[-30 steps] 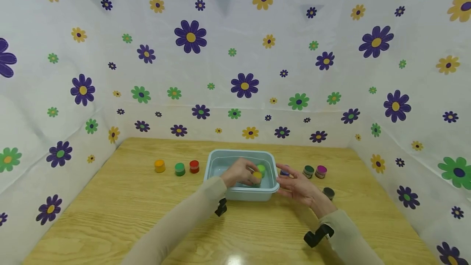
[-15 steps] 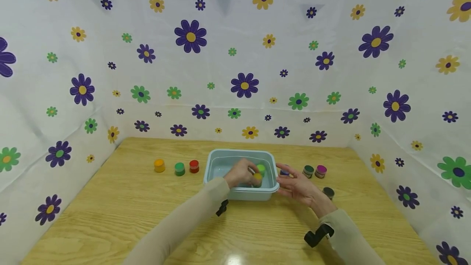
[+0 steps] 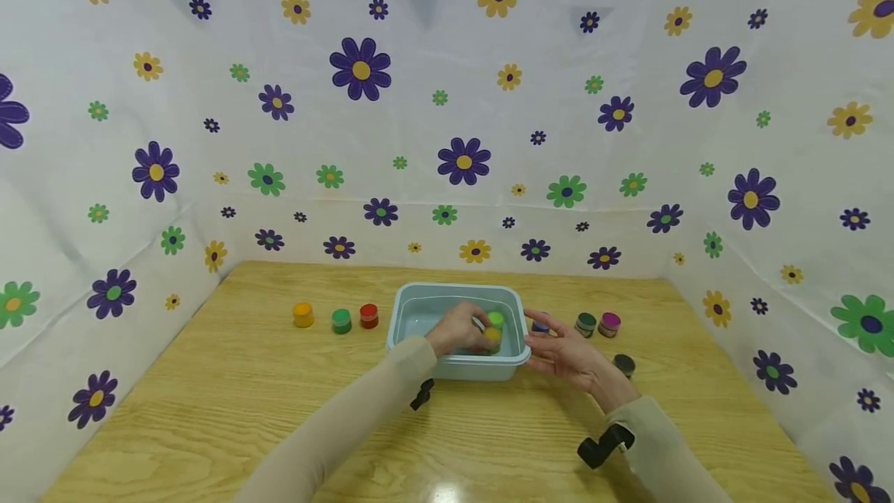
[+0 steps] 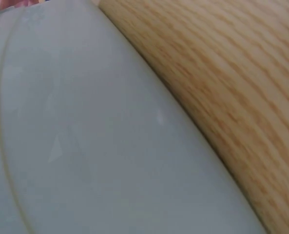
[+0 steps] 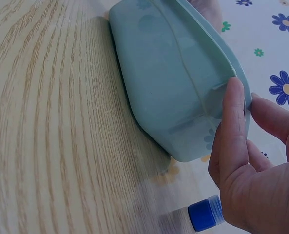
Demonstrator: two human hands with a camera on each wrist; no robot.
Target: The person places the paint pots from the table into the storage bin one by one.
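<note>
My left hand (image 3: 457, 328) reaches over the near rim into a pale blue plastic basin (image 3: 482, 371). Its fingers pinch a small yellow-lidded paint jar (image 3: 492, 335), low in the basin's right part. Just behind that jar stands one with a light green lid (image 3: 496, 318). My right hand (image 3: 569, 355) holds the basin's right end. In the right wrist view the thumb and fingers of the right hand (image 5: 251, 180) meet at the rim of the basin (image 5: 168, 87). The basin's outer wall (image 4: 110, 122) fills most of the left wrist view, hiding most of the left hand.
Left of the basin stand jars with orange (image 3: 303, 315), green (image 3: 341, 321) and red (image 3: 369, 317) lids. To its right are blue (image 3: 539, 327), dark green (image 3: 586, 324), magenta (image 3: 610, 324) and black (image 3: 624, 365) ones. A flowered cloth surrounds the wooden table (image 3: 209, 410).
The left hand has moved the yellow-lidded jar slightly right and down, close to the light green one. The right hand stays at the basin's right end.
</note>
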